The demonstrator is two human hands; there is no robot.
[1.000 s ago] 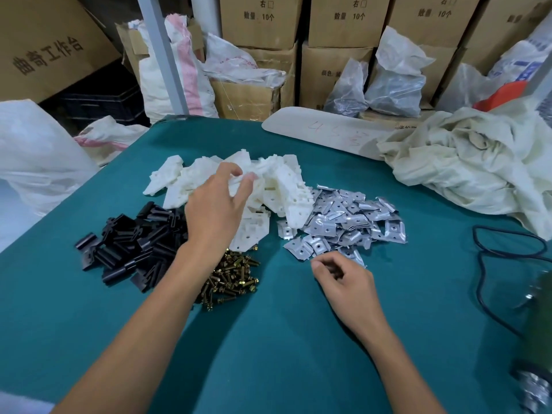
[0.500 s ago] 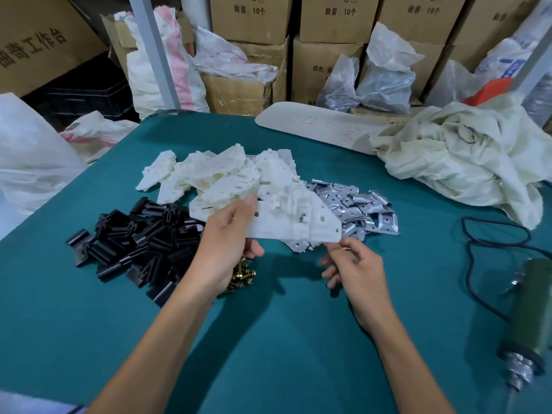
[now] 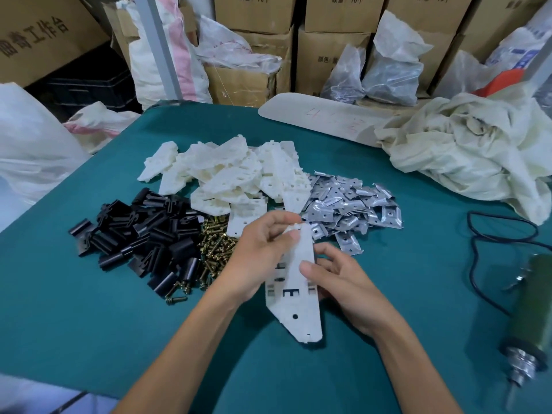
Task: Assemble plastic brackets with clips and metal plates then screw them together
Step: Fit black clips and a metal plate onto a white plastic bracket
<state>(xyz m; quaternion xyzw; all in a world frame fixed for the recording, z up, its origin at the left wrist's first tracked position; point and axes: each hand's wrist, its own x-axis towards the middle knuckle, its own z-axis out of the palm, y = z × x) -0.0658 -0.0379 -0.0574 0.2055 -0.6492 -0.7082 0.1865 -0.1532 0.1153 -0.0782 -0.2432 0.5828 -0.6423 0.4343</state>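
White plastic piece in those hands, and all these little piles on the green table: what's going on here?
A person is assembling parts by hand. The left hand and the right hand both hold one white bracket above the green table, the left pinching its far end. No clip or plate shows on it yet. Beyond it lie heaps of spare brackets, black clips, screws and metal plates. A power screwdriver lies untouched at the right.
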